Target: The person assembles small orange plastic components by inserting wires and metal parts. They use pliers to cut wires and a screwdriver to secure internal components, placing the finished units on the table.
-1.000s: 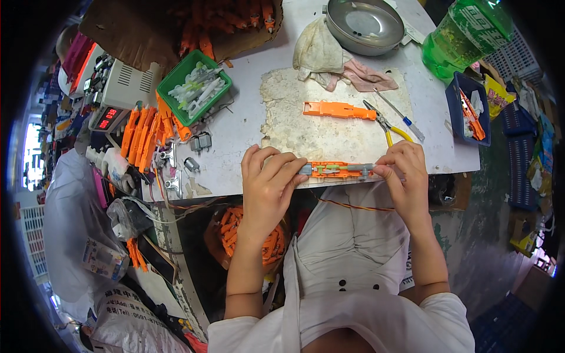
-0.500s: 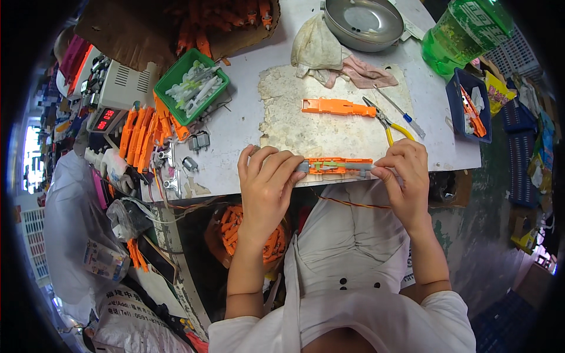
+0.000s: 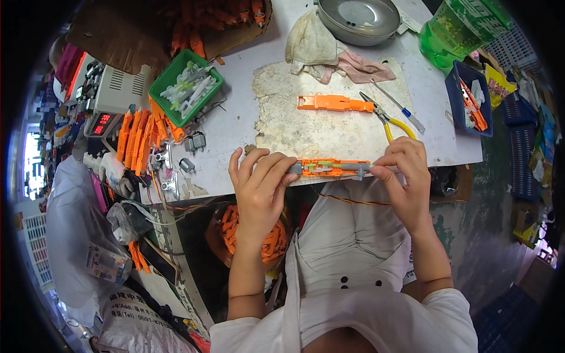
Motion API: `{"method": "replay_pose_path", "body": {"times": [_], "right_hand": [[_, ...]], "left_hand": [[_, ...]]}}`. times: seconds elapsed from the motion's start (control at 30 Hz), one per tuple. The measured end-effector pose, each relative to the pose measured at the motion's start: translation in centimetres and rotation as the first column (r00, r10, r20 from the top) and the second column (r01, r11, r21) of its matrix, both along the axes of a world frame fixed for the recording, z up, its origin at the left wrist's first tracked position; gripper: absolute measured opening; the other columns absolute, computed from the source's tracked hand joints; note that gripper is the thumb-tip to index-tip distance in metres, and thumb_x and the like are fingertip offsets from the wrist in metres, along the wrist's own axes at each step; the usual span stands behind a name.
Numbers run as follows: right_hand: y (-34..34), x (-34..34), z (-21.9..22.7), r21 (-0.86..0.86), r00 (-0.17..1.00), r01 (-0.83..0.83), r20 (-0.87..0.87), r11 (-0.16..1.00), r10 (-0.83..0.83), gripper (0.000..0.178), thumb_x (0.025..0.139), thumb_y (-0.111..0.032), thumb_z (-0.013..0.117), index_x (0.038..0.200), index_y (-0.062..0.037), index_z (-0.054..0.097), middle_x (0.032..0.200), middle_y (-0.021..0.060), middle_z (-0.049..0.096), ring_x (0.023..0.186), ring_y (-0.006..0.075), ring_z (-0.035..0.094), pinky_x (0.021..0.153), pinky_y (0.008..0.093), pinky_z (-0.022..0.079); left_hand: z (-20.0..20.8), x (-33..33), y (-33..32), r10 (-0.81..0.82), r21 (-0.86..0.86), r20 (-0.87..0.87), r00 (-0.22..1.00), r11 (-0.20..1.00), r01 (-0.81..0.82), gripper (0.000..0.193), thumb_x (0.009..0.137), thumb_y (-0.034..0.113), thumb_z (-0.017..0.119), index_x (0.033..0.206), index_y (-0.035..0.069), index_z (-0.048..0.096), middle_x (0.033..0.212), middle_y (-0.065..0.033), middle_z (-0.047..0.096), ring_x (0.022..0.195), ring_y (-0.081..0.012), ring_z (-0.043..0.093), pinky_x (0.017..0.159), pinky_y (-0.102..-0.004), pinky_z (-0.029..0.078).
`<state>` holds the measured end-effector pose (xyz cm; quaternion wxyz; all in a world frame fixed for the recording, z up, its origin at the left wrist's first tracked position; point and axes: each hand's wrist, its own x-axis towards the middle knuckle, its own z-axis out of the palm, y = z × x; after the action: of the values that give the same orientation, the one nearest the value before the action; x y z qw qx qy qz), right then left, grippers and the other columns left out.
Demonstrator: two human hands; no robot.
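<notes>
An open orange plastic housing (image 3: 336, 172), with green and grey parts inside, lies level at the table's front edge. My left hand (image 3: 258, 187) closes its fingers on the left end, where a grey block (image 3: 295, 169) sits. At the right end, thumb and fingers of my right hand (image 3: 406, 179) pinch the tip of a grey rod-like part (image 3: 360, 169) that lies along the housing. A grey knob hangs below that part. Beyond my hands lies a second orange shell (image 3: 335, 103), next to yellow-handled pliers (image 3: 382, 117) and a screwdriver (image 3: 401, 107).
A green basket (image 3: 158, 93) of pale plastic parts stands at the left, near several orange shells (image 3: 136, 136) and small grey motors (image 3: 194, 141). Rags (image 3: 315, 50) and a metal bowl (image 3: 329, 17) lie at the back. A blue bin (image 3: 456, 97) stands at the right.
The grey part at the housing's right end has turned, and its knob now shows below the housing. Both hands keep their hold, the left slightly further left.
</notes>
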<state>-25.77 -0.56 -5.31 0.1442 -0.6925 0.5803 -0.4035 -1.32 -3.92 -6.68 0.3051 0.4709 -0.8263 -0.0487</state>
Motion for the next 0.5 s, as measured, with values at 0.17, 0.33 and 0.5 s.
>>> {"method": "replay_pose_path", "body": {"times": [0.17, 0.33, 0.5], "right_hand": [[-0.26, -0.35, -0.46, 0.084, 0.999, 0.000, 0.053, 0.996, -0.004, 0.016, 0.073, -0.013, 0.072, 0.077, -0.0021, 0.062, 0.083, 0.0075, 0.056, 0.091, 0.0256, 0.050, 0.081, 0.0355, 0.040], [-0.29, -0.20, -0.13, 0.021, 1.000, -0.018, 0.009, 1.000, 0.018, 0.014, 0.072, -0.012, 0.072, 0.078, -0.0029, 0.063, 0.083, 0.0073, 0.056, 0.091, 0.0261, 0.050, 0.081, 0.0360, 0.040], [-0.45, 0.20, -0.08, -0.034, 0.997, -0.055, -0.055, 0.998, 0.053, 0.014, 0.071, -0.011, 0.072, 0.078, -0.0040, 0.063, 0.085, 0.0070, 0.056, 0.091, 0.0266, 0.051, 0.082, 0.0371, 0.038]], "left_hand": [[0.04, -0.10, 0.06, 0.006, -0.003, 0.017, 1.000, 1.000, -0.006, 0.022, 0.074, 0.014, 0.071, 0.095, 0.012, 0.067, 0.096, 0.0010, 0.062, 0.104, -0.0206, 0.052, 0.104, -0.0461, 0.025], [0.23, -0.24, 0.12, 0.020, -0.015, 0.039, 0.999, 1.000, -0.019, 0.022, 0.074, 0.014, 0.071, 0.095, 0.011, 0.067, 0.097, 0.0007, 0.061, 0.107, -0.0211, 0.051, 0.104, -0.0473, 0.024], [0.42, -0.25, 0.23, 0.047, -0.038, 0.081, 0.996, 0.998, -0.044, 0.020, 0.075, 0.013, 0.070, 0.094, 0.010, 0.066, 0.097, -0.0010, 0.060, 0.106, -0.0220, 0.050, 0.103, -0.0476, 0.025]]}}
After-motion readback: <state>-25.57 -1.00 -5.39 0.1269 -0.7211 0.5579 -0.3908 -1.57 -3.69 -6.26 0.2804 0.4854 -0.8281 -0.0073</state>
